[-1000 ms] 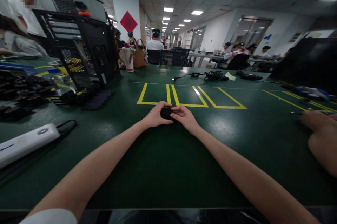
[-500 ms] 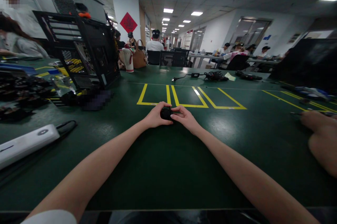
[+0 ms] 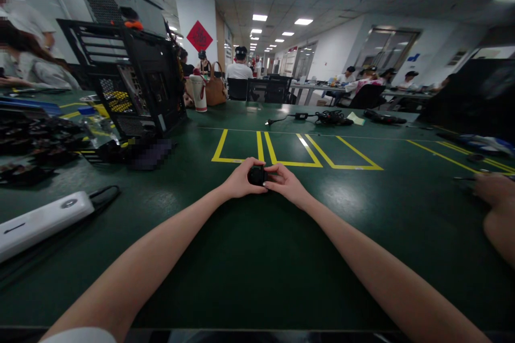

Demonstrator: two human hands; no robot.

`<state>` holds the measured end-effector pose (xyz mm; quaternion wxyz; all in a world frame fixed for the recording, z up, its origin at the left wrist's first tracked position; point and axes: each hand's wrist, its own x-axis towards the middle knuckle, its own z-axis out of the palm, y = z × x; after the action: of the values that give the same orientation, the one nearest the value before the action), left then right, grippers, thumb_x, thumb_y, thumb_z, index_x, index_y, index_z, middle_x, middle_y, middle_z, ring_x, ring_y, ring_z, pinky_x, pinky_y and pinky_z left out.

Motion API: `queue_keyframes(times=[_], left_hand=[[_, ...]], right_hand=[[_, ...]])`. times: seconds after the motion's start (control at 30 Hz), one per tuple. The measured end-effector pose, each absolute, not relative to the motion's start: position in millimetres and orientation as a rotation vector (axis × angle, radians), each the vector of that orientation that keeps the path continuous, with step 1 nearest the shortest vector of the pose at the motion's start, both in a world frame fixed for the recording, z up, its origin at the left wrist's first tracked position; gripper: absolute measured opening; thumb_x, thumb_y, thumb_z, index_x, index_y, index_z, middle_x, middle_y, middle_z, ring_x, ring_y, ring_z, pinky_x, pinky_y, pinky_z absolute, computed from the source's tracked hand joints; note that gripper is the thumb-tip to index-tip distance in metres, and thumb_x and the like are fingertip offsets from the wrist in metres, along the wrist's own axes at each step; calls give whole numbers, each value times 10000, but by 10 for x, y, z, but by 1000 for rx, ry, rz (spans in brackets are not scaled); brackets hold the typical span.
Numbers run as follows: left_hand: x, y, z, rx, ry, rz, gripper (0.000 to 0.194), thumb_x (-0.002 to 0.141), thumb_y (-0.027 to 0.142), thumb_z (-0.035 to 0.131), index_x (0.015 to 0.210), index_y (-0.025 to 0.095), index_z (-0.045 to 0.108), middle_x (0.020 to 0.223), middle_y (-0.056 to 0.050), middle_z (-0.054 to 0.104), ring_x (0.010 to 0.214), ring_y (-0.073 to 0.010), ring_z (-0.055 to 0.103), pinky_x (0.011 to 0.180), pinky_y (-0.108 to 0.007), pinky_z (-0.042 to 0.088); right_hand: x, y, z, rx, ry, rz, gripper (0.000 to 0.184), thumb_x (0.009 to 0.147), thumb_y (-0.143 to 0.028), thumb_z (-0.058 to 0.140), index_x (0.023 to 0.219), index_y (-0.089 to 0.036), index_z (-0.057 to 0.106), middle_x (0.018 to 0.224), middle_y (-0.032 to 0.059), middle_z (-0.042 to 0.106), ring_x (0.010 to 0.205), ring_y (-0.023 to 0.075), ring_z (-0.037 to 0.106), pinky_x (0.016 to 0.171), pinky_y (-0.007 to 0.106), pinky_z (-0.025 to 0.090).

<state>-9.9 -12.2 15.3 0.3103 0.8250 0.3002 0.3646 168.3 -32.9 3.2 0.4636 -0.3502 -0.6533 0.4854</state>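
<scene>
Between both hands, just over the green tabletop (image 3: 257,257), is a small dark rounded object (image 3: 256,175) whose kind I cannot make out. My left hand (image 3: 240,180) curves around its left side, thumb below and fingers above. From the right, my right hand (image 3: 286,184) pinches at the object's right edge with thumb and fingertips. Whether the right fingers also hold a smaller part is hidden. Yellow tape outlines (image 3: 286,163) lie on the table just beyond the hands.
A black computer case (image 3: 153,85) stands at the left behind black parts (image 3: 44,139). A white device (image 3: 48,219) with a cable lies front left. Coiled black cables (image 3: 332,117) lie at the back. Another person's hand (image 3: 497,190) works at the right edge.
My two hands stay together on the dark object, with only slight finger shifts. The view has moved a little, and the other person's hand at the right has shifted rightward.
</scene>
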Motion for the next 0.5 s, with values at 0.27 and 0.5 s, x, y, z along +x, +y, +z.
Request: queue_keyframes(times=[0.27,0.5], left_hand=[[-90,-97,126,2197,788,980,570,564,274,707,1058,201,434,1035,-65,485,940,-219,505,837,-424,390],[-92,-106,137,2203,780,976,568,569,262,704,1063,199,431,1056,-70,478,958,-220,499,849,-426,383]], right_hand=[[1652,-301,9,-921,-1579,1106,283,655,-257,633,906,-209,514,983,17,559,925,168,575,874,368,434],[1676,-314,-2,-869,-1581,1195,329,637,-212,646,932,-210,502,1033,22,551,970,172,563,891,370,424]])
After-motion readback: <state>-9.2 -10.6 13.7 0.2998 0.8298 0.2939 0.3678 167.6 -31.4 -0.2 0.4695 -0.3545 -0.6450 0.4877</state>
